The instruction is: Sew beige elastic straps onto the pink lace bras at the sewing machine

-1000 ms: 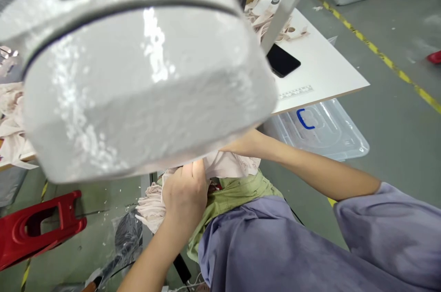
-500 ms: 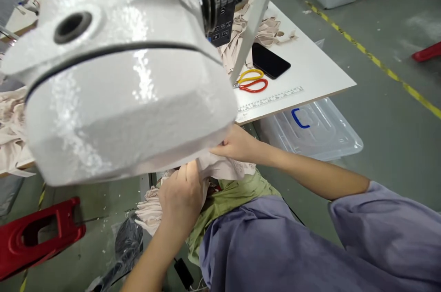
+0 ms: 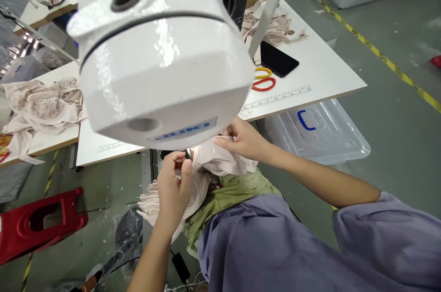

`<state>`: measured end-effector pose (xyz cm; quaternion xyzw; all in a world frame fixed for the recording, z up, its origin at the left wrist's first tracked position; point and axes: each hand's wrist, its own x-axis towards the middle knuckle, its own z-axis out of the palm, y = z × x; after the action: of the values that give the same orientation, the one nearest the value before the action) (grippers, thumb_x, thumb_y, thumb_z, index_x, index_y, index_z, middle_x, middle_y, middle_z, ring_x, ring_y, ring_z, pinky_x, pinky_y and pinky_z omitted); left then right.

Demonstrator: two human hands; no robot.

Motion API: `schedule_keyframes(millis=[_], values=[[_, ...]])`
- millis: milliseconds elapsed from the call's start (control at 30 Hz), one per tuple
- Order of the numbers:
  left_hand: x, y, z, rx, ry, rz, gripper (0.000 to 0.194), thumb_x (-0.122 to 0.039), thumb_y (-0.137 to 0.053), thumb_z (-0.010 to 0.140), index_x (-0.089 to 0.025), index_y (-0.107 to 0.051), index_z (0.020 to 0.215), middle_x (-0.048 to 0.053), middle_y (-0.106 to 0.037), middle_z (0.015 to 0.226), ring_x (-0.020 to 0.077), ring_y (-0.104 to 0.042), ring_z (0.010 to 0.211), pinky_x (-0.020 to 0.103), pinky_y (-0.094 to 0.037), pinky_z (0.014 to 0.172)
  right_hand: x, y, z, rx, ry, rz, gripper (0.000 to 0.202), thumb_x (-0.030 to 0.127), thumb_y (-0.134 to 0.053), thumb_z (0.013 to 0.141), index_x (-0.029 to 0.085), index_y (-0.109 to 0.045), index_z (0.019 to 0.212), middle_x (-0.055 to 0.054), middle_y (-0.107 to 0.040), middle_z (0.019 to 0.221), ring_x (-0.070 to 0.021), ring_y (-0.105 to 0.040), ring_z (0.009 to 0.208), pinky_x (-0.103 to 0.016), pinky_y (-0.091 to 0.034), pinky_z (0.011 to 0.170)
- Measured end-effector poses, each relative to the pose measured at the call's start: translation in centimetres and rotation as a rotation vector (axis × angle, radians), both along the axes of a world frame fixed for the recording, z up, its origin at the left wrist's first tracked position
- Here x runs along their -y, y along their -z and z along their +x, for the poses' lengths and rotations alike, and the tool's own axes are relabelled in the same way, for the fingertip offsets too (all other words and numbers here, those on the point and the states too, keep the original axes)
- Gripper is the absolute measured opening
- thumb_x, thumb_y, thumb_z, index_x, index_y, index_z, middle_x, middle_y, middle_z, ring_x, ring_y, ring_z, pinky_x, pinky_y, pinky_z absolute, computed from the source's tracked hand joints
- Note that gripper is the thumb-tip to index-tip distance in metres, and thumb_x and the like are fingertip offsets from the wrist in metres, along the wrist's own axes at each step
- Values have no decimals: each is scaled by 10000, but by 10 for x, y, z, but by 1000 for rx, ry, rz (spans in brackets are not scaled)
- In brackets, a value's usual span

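Under the front of a white sewing machine head (image 3: 165, 76), both of my hands are at a pale pink lace garment (image 3: 213, 156). My right hand (image 3: 246, 140) pinches the garment between thumb and fingers near the table edge. Beside the fabric's left edge is my left hand (image 3: 175, 182), its fingers curled toward the thumb around something small and dark that I cannot make out. More of the pink fabric hangs over my lap, on a green cloth (image 3: 220, 204). The machine head hides the needle area.
On the white table (image 3: 324, 71) are scissors (image 3: 264, 83), a black phone (image 3: 279, 59), a printed ruler and pink straps (image 3: 275, 28). More garments (image 3: 48, 108) lie at left. A clear lidded box (image 3: 317, 131) and a red stool (image 3: 41, 223) stand on the floor.
The view has shifted, and the machine appears further right and higher. My left hand has come off the fabric edge and turned, fingers now curled; my right hand still grips the garment.
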<state>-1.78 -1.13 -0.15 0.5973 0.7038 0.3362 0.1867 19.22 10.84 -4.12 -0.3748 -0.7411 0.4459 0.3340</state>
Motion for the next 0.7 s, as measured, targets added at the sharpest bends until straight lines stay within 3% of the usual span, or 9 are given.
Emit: schedule_keyframes(millis=[100,200,300,400,467,567,633,700], values=[[-2,-6,-8,220,20,-176,298,-458,-508,973,-194,-640,1012,51,-705,936,183,-659,840,266,-501,742,10,1,6,123,-38,47,190,383,-606,913,194,-587,917,8,-610,770,-121,-517,642,-255,-361,599],[-2,-5,-15,321,232,-373,345,-496,-522,960,-204,-690,1032,62,-730,1021,223,-664,945,312,-504,844,37,-5,10,168,-112,60,240,376,-543,965,196,-574,809,31,-538,664,-107,-479,585,-254,-330,570],[6,1,-16,486,399,-459,367,-508,-560,943,-196,-722,1048,74,-741,1023,244,-668,970,336,-511,874,73,-17,10,50,-296,-57,295,399,-531,987,197,-544,772,41,-494,643,-94,-451,568,-236,-340,547],[21,3,-20,676,340,-425,365,-501,-569,944,-178,-739,961,68,-727,889,207,-657,819,310,-523,770,96,-20,-3,-67,-404,-269,361,493,-521,986,194,-551,787,34,-486,666,-95,-445,579,-228,-378,550],[31,0,-29,674,217,-389,357,-493,-571,947,-180,-744,934,57,-710,843,182,-628,748,287,-505,705,100,-11,-21,-91,-443,-380,399,583,-591,922,185,-613,940,-18,-595,837,-130,-549,718,-254,-461,649],[41,-7,-46,537,103,-406,325,-470,-585,942,-189,-748,931,44,-698,830,168,-598,720,266,-468,654,97,17,-57,-228,-455,-589,676,679,-743,739,192,-599,1185,-101,-630,1157,-229,-612,1023,-361,-522,871],[43,-8,-54,461,120,-455,318,-455,-568,950,-192,-742,916,39,-697,831,169,-597,728,264,-456,655,95,35,-79,-410,-335,-832,605,665,-744,743,202,-616,1112,-79,-647,1078,-210,-628,989,-359,-531,879],[43,0,-57,369,148,-492,309,-438,-543,959,-197,-732,917,38,-698,836,175,-600,742,272,-455,671,95,50,-93,-536,-146,-1015,435,591,-744,783,203,-619,935,-18,-624,859,-147,-619,809,-295,-536,783]])
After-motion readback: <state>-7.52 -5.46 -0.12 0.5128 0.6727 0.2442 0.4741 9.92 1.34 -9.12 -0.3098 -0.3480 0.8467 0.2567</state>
